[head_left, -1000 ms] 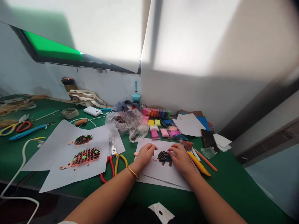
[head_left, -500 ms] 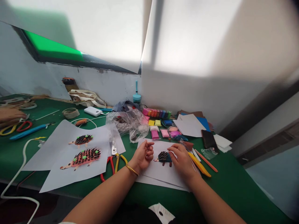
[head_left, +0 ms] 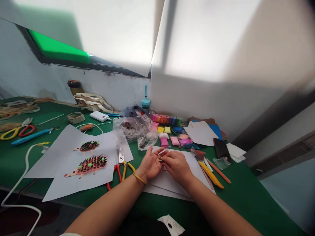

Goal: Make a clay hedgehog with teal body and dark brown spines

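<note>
My left hand (head_left: pixel 150 163) is palm up, fingers loosely stretched, a gold bangle at the wrist. My right hand (head_left: pixel 177 165) reaches over it with thumb and fingertips pinched together at the palm. At that pinch shows a small dark seed-like piece (head_left: pixel 161 160), too small to make out fully. Beneath both hands lies a white paper sheet (head_left: pixel 194 164). The hedgehog picture on it is now mostly covered by my right hand. To the left, two finished-looking hedgehogs, a large one (head_left: pixel 92 164) and a small one (head_left: pixel 89 146), are on other sheets.
Red-and-yellow handled scissors (head_left: pixel 121 159) lie left of my hands. A yellow cutter knife (head_left: pixel 214 177) and an orange stick (head_left: pixel 221 172) lie to the right. Behind are a plastic bag (head_left: pixel 134 126), coloured clay packets (head_left: pixel 164 142) and a dark phone-like object (head_left: pixel 221 149).
My right hand has moved left from the hedgehog to my left palm and pinched there. My left hand has uncurled its fingers. At far left, another person's hand has gone from the scissors.
</note>
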Tool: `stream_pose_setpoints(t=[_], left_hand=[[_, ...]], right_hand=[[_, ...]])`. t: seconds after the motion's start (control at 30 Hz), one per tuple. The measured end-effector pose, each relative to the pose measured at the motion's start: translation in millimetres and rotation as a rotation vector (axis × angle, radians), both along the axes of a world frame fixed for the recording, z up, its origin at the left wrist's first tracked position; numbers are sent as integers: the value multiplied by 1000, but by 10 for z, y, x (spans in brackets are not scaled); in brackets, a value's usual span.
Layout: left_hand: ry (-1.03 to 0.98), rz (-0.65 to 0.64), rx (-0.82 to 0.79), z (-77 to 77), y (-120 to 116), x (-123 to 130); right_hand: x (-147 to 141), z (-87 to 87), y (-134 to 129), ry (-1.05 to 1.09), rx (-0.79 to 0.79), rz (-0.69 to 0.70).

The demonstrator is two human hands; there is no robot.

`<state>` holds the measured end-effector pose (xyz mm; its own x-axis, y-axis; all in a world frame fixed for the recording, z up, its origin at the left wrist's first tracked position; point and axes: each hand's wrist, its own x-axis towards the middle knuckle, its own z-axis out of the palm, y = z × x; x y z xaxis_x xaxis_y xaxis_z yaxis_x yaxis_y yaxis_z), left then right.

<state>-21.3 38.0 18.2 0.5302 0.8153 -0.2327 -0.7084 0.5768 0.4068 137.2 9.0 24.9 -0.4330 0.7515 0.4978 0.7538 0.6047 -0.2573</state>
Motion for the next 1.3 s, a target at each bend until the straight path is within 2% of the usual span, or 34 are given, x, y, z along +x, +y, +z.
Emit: stream_pose_setpoints(t=[0.13, 0.23, 0.37, 0.47, 0.53, 0.6, 0.73, 0.83, 0.9, 1.07, 1.17, 1.23, 1.3], left_hand=[[-2, -46, 23, 26, -29, 18], [7, 6, 11, 38, -42, 41], [77, 142, -30, 23, -19, 50], [169, 187, -32, -17, 3, 59], [312, 206, 71, -52, -4, 82], [514, 195, 296, -83, -40, 118], [807, 71, 818, -90, -176, 184], [963, 72, 1018, -67, -250, 195], [1022, 101, 1051, -61, -259, 188], [968, 147, 958, -79, -224, 176], [996, 142, 1023, -92, -215, 171], [1048, 174, 1067, -103, -206, 156], [1143, 228, 1069, -113, -187, 126]], right_hand=[[65, 38, -12, 133, -14, 38], [220, 38, 1, 275, -52, -12], [552, -101, 62, 368, -95, -100], [737, -217, 77, 404, -143, -191], [759, -232, 52, 433, -148, -242], [693, -191, 0, 457, -114, -239], [440, -62, -126, 414, -17, -102], [308, -16, -180, 369, 27, -45], [269, -7, -188, 388, 17, -30], [250, -13, -189, 547, -131, 27], [295, -65, -188, 656, -240, 58], [374, -121, -160, 736, -321, 22], [491, -183, -101, 760, -352, -72]])
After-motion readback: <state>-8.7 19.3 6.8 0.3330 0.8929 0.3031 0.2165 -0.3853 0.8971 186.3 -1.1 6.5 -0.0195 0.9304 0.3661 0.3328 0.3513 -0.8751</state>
